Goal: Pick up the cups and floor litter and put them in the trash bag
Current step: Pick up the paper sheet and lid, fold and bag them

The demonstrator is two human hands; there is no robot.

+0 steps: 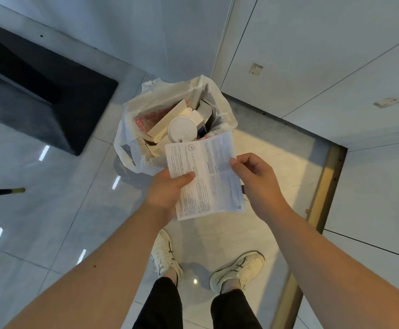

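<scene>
Floor looks pretty much cleared where it can be seen. The bag is parked open at 12 o'clock, already stuffed, with a lidded cup sitting on top. A leaflet is held flat just short of the bag's near rim, pinched by the left hand at its 9 o'clock edge and by the right hand at 3 o'clock, fingers closed on paper. Probably the drop-in step: the sheet gets pushed forward over the opening, maybe crumpled first, then let go.

Cup in bag, seemingly.
</scene>
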